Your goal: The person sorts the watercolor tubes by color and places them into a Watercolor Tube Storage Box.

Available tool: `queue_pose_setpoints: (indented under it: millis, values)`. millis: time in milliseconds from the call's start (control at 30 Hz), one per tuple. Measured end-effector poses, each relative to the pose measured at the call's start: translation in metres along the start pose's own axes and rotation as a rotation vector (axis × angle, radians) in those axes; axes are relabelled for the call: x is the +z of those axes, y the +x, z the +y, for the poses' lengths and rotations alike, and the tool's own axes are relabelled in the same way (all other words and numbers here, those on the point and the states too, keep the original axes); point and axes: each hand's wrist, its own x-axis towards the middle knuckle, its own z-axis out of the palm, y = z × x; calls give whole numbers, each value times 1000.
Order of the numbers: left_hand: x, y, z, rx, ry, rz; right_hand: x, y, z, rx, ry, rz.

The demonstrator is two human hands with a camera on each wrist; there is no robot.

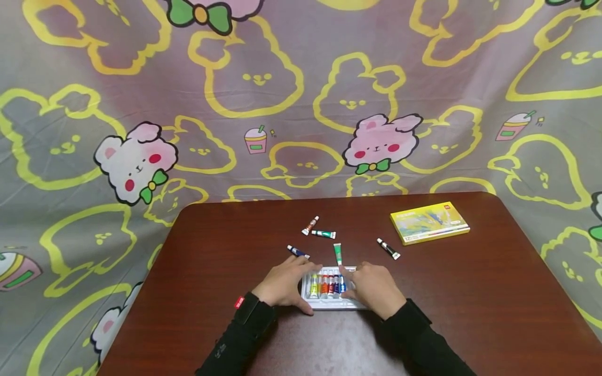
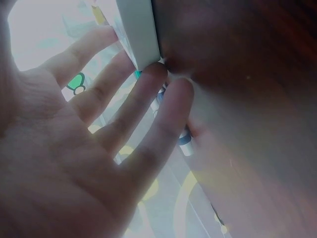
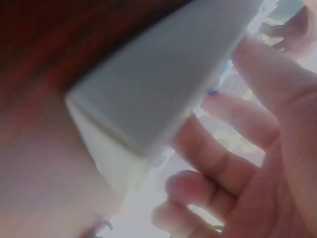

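A white plastic tray [image 1: 324, 304] lies on the table, with several paint tubes side by side in it, yellow to blue. My left hand [image 1: 284, 282] rests along its left end, thumb at the near corner and fingers at the far one. Those fingers [image 2: 168, 114] look nearly straight against the tray's pale side [image 2: 138, 34] in the left wrist view. At the row's right end my right hand [image 1: 376, 290] pinches a blue paint tube [image 1: 342, 284] between thumb and index finger. Its other fingers are curled; the hand hides the tray's right part.
Beyond the tray lie loose tubes: dark blue [image 1: 298, 251], green [image 1: 337, 253], another green [image 1: 324, 235], reddish brown [image 1: 310, 225] and black [image 1: 388, 249]. A yellow box [image 1: 430, 223] lies at the table's far right. A patterned cloth [image 1: 291, 94] hangs behind the table [image 1: 211, 235].
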Motion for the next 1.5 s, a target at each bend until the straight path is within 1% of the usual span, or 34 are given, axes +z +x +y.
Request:
queue_pose_setpoints:
  millis: [67, 133, 233, 367, 467, 600, 667, 767, 900, 967, 1033, 1167, 1367, 1500]
  values:
    - [0, 0, 0, 1, -3, 2, 1, -1, -1, -11, -47, 9]
    - [0, 0, 0, 2, -5, 5, 1, -1, -1, -12, -57, 26]
    - [0, 0, 0, -3, -4, 6, 1, -2, 0, -16, -53, 45]
    - [0, -1, 0, -12, -8, -2, 1, -2, 1, -29, -24, 50]
    - [0, -1, 0, -10, -5, -5, 0, -3, 2, -29, 23, 30]
    - [0, -1, -1, -2, -5, -4, -2, -2, 5, -4, 100, -42]
    - [0, -1, -1, -1, -8, -4, -5, -2, 6, 9, 136, -65]
    - [1, -1, -2, -1, -2, 0, -14, -2, 8, 22, 224, -41]
    - [0, 0, -3, 3, 9, 8, -25, -1, 15, 9, 365, 51]
    - [0, 0, -3, 3, 10, 9, -28, -3, 20, 6, 413, 60]
    - [1, -1, -3, 0, 11, 8, -31, -4, 25, 16, 451, 42]
    - [2, -1, -4, -2, 8, 3, -31, -7, 35, 51, 477, -17]
    - [2, -1, -4, 2, -11, 4, -28, -12, 48, 69, 431, -78]
    - [2, 0, -4, 3, -16, 6, -25, -14, 50, 54, 432, -123]
